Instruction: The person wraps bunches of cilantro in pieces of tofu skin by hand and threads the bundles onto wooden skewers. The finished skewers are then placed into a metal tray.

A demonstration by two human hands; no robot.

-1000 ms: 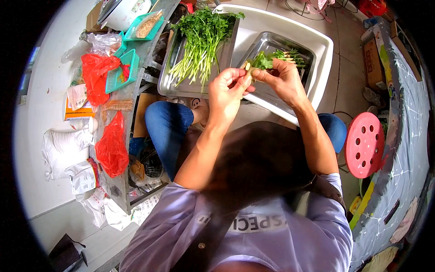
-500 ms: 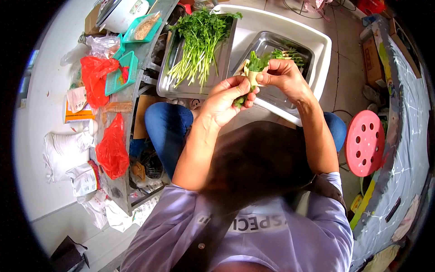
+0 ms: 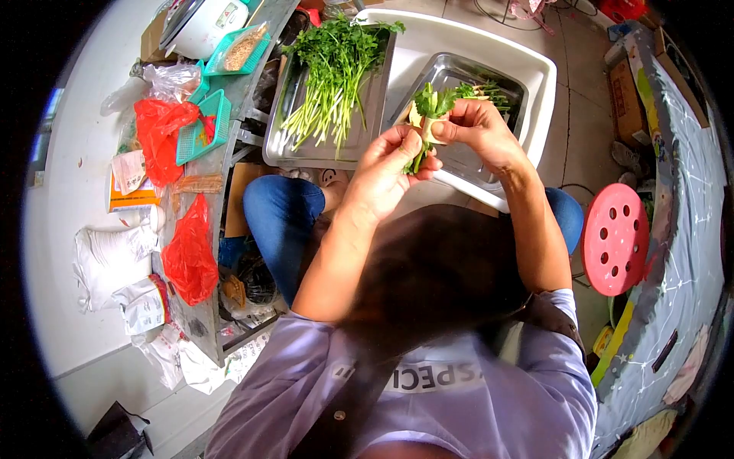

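Note:
A small bundle of cilantro (image 3: 434, 101) is held upright between both hands, with a pale yellowish sheet (image 3: 427, 130) wrapped round its middle. Leaves stick out above the sheet and below my left fingers. My left hand (image 3: 388, 162) is closed round the lower part, thumb pressed on the wrap. From the other side, my right hand (image 3: 483, 135) pinches the sheet's edge between thumb and fingers. Beyond my right hand, more green bundles (image 3: 483, 93) lie in a metal tray (image 3: 468, 170), partly hidden. A pile of loose cilantro (image 3: 336, 73) fills another metal tray (image 3: 325, 155) at the left.
Both trays rest on a white tub (image 3: 535, 65) in front of my knees. To the left stands a cluttered table (image 3: 200, 302) with red plastic bags (image 3: 189, 252), green baskets (image 3: 206, 128) and a white cooker (image 3: 205, 27). A pink stool (image 3: 615, 239) is at the right.
The cilantro leaves at the top stand out more, and the leaves below my left hand show longer. Both hands have shifted only slightly and keep their hold.

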